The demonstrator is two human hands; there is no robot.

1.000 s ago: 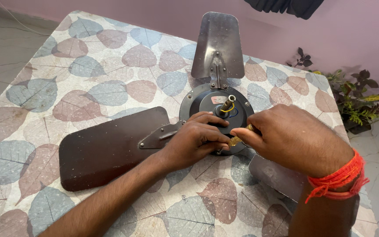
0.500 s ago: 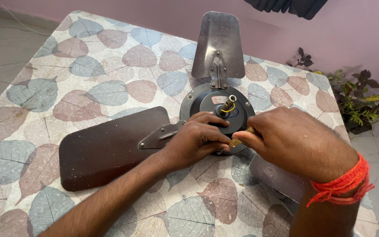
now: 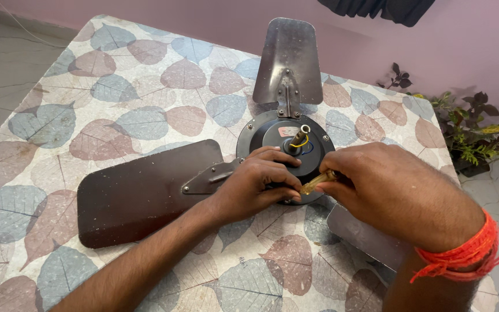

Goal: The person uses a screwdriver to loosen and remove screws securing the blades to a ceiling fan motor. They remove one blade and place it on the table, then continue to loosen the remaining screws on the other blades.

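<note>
I judge I'm mid-way working a screw at the ceiling fan motor hub (image 3: 286,153), near the counter's far right corner: my right hand (image 3: 385,188) fingers pinch the yellow-handled screwdriver (image 3: 317,181), my left hand (image 3: 253,185) curls on the hub; next needs steady turning

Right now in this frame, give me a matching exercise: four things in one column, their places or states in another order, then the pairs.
1. left hand
2. right hand
3. brown blade
4. potted plant

a. on the floor beyond the table's right edge
b. gripping a yellowish screwdriver handle
c. resting on the fan's round motor housing
d. lying flat, stretched to the left

Pairs: 1-c, 2-b, 3-d, 4-a
</note>
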